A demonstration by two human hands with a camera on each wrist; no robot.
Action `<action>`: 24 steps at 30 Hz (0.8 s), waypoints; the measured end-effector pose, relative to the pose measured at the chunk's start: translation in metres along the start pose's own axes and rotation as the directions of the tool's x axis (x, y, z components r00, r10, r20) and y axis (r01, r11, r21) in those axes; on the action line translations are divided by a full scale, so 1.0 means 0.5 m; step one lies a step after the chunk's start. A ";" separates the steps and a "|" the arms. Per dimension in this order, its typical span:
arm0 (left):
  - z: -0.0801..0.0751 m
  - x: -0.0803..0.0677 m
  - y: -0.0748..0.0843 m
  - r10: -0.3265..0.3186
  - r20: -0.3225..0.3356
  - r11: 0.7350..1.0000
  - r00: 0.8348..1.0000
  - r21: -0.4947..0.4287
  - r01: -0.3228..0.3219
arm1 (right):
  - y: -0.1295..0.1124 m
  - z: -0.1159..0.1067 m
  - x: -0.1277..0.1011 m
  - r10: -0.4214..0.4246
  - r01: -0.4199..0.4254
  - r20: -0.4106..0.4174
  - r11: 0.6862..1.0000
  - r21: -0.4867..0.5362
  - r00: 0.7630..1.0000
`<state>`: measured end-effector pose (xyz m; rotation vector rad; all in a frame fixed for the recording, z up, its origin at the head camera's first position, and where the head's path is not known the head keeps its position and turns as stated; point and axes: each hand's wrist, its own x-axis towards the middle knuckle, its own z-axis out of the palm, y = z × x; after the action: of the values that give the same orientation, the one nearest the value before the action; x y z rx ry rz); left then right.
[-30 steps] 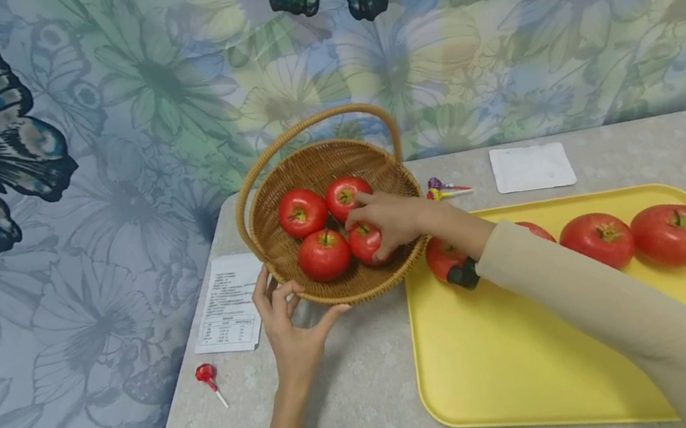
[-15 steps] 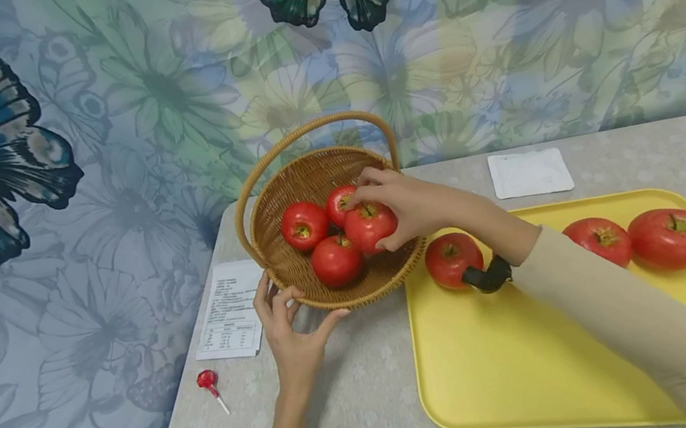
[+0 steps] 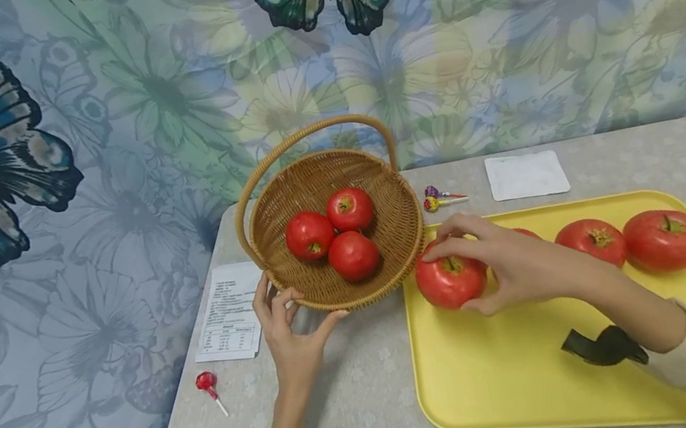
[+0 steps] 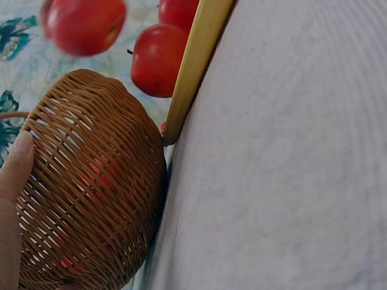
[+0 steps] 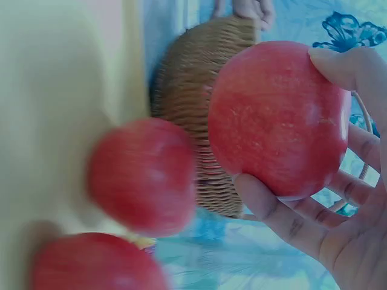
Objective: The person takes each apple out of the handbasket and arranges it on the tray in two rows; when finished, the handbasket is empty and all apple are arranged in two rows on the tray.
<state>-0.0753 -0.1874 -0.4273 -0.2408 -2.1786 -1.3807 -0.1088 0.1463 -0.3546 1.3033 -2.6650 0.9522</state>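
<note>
head view, left to right: the left hand [image 3: 288, 331] rests on the speckled grey worktop [image 3: 360, 387], thumb and fingers curved against the near rim of the round woven wicker basket [image 3: 393, 266], steadying it; three red tomatoes [image 3: 353, 255] lie inside. the right hand [image 3: 510, 265] has its grip closed round a smooth red round tomato [image 3: 450, 281], fingers over the top, thumb under, at the left end of the yellow plastic tray [image 3: 537, 378]. whether the fruit touches the tray i cannot tell. this looks like the carrying step from basket to tray; next calls for setting it down beside the tray's other tomatoes [image 3: 664, 238] and loosening the fingers gently.
</note>
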 end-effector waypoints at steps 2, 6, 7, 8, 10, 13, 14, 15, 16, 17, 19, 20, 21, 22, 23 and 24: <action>0.001 -0.002 -0.013 -0.003 0.002 1.000 1.000 0.002 0.003 | 0.002 0.019 -0.029 0.028 -0.028 0.011 1.000 -0.011 1.000; 0.001 -0.007 -0.048 0.001 -0.004 1.000 1.000 0.020 -0.001 | 0.014 0.060 -0.066 0.055 -0.055 0.023 0.998 -0.007 0.998; 0.000 -0.007 -0.054 0.001 -0.005 1.000 1.000 0.019 -0.001 | 0.017 0.070 -0.071 0.057 -0.057 0.028 0.998 -0.004 0.998; 0.000 -0.008 -0.058 0.005 -0.007 1.000 1.000 0.024 -0.005 | 0.020 0.080 -0.074 0.053 -0.053 0.032 0.999 -0.001 0.998; -0.001 -0.009 -0.063 0.013 -0.007 1.000 1.000 0.021 -0.013 | 0.025 0.097 -0.080 0.049 -0.049 0.040 0.999 0.007 0.998; 0.000 -0.011 -0.064 0.015 -0.002 1.000 1.000 0.019 -0.015 | 0.030 0.115 -0.086 0.045 -0.045 0.045 0.999 0.007 0.998; 0.000 -0.011 -0.065 0.014 -0.001 1.000 1.000 0.020 -0.014 | 0.031 0.119 -0.087 0.046 -0.047 0.043 0.999 0.008 0.998; 0.001 -0.011 -0.064 0.014 -0.001 1.000 1.000 0.020 -0.014 | 0.031 0.122 -0.088 0.050 -0.050 0.043 0.999 0.007 0.998; 0.001 -0.010 -0.064 0.011 0.001 1.000 1.000 0.021 -0.011 | 0.031 0.123 -0.089 0.053 -0.053 0.039 0.999 0.006 0.998; 0.002 -0.010 -0.065 0.008 0.001 1.000 1.000 0.020 -0.008 | 0.031 0.124 -0.090 0.058 -0.058 0.036 0.998 0.006 0.998; 0.003 -0.010 -0.065 0.001 0.001 1.000 1.000 0.016 -0.001 | 0.030 0.125 -0.092 0.066 -0.067 0.030 0.998 0.006 0.997; 0.003 -0.009 -0.064 0.001 0.002 1.000 1.000 0.017 -0.001 | 0.030 0.125 -0.092 0.069 -0.069 0.028 0.998 0.004 0.997; 0.003 -0.009 -0.065 0.002 0.002 1.000 1.000 0.017 -0.002 | 0.029 0.125 -0.092 0.072 -0.072 0.029 0.997 0.004 0.997; 0.003 -0.009 -0.065 0.002 0.002 1.000 1.000 0.015 -0.002 | 0.029 0.125 -0.092 0.073 -0.074 0.029 0.997 0.007 0.997; 0.003 -0.009 -0.065 0.003 0.001 1.000 1.000 0.013 -0.003 | 0.028 0.125 -0.092 0.073 -0.073 0.029 0.997 0.006 0.997; 0.003 -0.008 -0.065 0.005 0.001 1.000 1.000 0.011 -0.005 | 0.028 0.125 -0.091 0.072 -0.072 0.031 0.997 0.002 0.997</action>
<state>-0.0863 -0.2003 -0.4554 -0.2426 -2.1843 -1.3658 -0.0746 0.1516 -0.4252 1.2407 -2.7524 0.9517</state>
